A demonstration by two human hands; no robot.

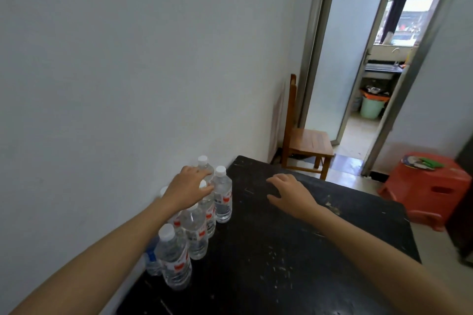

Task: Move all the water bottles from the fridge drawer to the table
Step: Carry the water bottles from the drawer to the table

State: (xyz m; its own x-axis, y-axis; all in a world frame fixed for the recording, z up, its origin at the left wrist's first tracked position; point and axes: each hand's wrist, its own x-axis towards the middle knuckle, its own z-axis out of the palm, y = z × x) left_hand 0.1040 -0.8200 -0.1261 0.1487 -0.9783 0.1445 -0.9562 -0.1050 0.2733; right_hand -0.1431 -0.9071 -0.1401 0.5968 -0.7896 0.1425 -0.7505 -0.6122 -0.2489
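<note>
Several clear water bottles [197, 233] with white caps and red-and-white labels stand upright in a cluster along the wall side of the black table [294, 250]. My left hand [188, 189] reaches over the far bottles, fingers spread and relaxed above their caps, and hides part of them. Whether it touches a cap I cannot tell. The nearest bottle [174, 258] stands by my left forearm. My right hand [290, 193] hovers palm down over the bare table top, fingers loosely spread, holding nothing. No fridge drawer is in view.
A white wall runs along the table's left side. A wooden chair [307, 146] stands beyond the far table edge. A red plastic stool [430, 189] sits on the floor at the right. Behind it an open doorway [371, 110] leads to a kitchen.
</note>
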